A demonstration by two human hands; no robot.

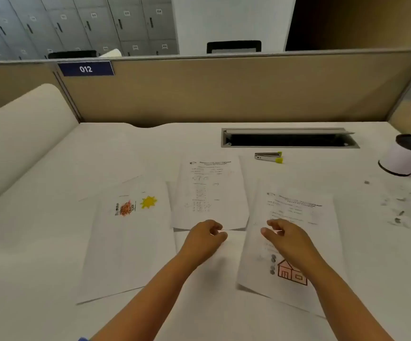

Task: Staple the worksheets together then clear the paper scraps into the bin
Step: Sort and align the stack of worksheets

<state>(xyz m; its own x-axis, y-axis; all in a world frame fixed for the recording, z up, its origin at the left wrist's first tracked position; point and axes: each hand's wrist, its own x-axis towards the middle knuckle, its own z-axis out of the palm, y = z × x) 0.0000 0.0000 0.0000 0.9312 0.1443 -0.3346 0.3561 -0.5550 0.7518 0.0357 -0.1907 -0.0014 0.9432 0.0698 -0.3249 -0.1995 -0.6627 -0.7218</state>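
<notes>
Nearest us, our 2 forearms reach out over the table [51, 242]. The left hand [203, 238] pinches the near edge of the middle worksheet [210, 190], fingers together on the paper. The right hand [285, 236] rests on the right worksheet [295, 232], the one with the house drawing; its fingers are curled, and we cannot tell whether they grip the sheet or only press it. A 3rd worksheet [128, 232], with the sun, lies to the left, untouched.

The stapler [269, 157] lies far and right of both hands, beyond the sheets, its long axis running left to right. We judge the right hand the nearer one for it. The sheets are not yet stacked, so gathering them likely comes first. Paper scraps [396, 207] lie scattered at the far right, near the bin [403, 156].
</notes>
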